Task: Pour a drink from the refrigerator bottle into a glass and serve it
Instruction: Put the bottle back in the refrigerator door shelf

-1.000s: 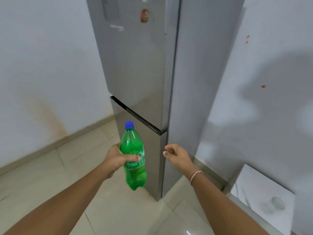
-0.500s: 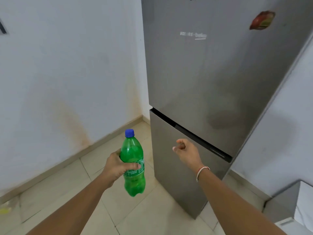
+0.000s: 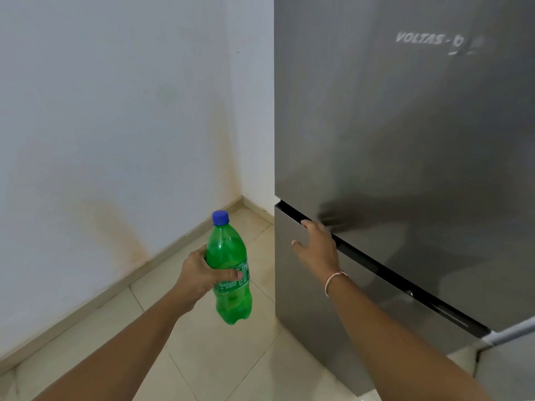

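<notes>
A green plastic bottle [image 3: 230, 267] with a blue cap stands upright in the air, and my left hand [image 3: 199, 277] is wrapped around its middle at the label. The grey two-door refrigerator [image 3: 390, 140] fills the right side, both doors closed. My right hand [image 3: 318, 246] reaches to the dark gap between the upper and lower doors, fingers spread, fingertips touching the top edge of the lower door near its left corner. No glass is in view.
A white wall with brown stains [image 3: 115, 140] stands on the left and meets a tiled floor [image 3: 202, 357] at a beige skirting. The corner behind the refrigerator is narrow. A grey surface edge [image 3: 509, 369] shows at the bottom right.
My right hand has opened and moved up to the gap between the refrigerator doors. The view has swung left and closer to the refrigerator. The bottle stays held in my left hand.
</notes>
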